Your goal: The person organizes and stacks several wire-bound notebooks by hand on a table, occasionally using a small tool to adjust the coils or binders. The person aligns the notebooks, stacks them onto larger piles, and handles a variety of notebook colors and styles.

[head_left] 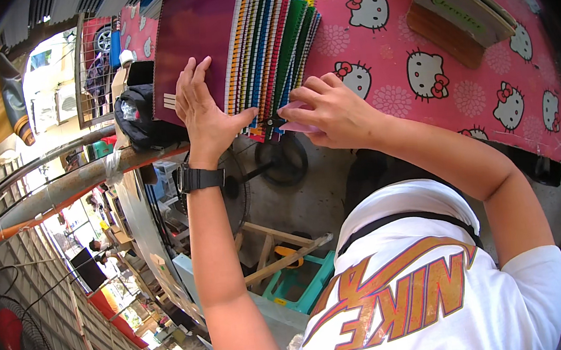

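Many notebooks (233, 50), one teal crate (302, 303)

Glossy notebook cover (197, 33), smooth tablecloth (394, 54), matt cloth shirt (512, 301)

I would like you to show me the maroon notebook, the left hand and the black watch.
Maroon notebook (196, 37): head view, on its cover.
Left hand (208, 120): head view, on the back of the hand.
Black watch (203, 178): head view, on its strap.

Row of notebooks (240, 53) on the table (380, 48), left of the sign stand (459, 16)
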`<state>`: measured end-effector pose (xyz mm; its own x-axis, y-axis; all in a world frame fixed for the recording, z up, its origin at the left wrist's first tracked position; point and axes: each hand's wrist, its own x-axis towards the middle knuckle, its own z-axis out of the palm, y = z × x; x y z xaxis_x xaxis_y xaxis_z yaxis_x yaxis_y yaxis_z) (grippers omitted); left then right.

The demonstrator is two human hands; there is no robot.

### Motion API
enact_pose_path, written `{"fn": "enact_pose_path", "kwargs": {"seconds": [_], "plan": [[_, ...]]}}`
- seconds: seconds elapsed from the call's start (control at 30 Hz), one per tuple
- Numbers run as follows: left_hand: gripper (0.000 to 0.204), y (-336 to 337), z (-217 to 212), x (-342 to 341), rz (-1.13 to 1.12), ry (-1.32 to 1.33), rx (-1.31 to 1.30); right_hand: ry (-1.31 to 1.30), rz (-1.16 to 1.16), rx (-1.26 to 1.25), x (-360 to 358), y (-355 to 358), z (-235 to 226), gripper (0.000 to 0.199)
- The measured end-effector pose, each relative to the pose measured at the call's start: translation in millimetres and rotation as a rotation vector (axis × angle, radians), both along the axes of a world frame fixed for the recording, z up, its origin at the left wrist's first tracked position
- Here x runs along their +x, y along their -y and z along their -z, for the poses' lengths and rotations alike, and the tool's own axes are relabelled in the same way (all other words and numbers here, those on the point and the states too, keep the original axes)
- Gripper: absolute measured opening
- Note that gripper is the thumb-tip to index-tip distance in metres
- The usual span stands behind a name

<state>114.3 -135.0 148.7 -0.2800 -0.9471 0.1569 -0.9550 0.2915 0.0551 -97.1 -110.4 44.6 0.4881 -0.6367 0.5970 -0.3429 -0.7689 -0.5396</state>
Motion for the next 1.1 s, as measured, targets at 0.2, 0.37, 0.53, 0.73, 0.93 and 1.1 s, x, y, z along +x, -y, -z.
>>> {"fn": "enact_pose_path", "kwargs": {"seconds": [0.2,0.37,0.53,0.73,0.93,1.1], "plan": [[0.102,0,1,3,0.009,0.010,-0.002,0.212,-0.520,1.219,-7,20,-8,0.032],[0.105,2,0,-4,0.024,-0.006,-0.007,0.218,-0.391,0.904,-3,14,9,0.040],[0.106,-1,0,-4,0.023,0.013,-0.005,0.025,-0.063,0.131,-7,-6,-2,0.030],[0.106,0,0,-2,0.024,-0.002,0.005,-0.076,-0.117,0.043,0,-2,7,0.040],[0.106,0,1,-1,0.035,0.008,-0.010,0.217,-0.539,1.490,1,7,5,0.033],[0.105,0,0,-1,0.028,0.011,-0.010,0.009,-0.062,0.182,-3,-16,12,0.032]]}}
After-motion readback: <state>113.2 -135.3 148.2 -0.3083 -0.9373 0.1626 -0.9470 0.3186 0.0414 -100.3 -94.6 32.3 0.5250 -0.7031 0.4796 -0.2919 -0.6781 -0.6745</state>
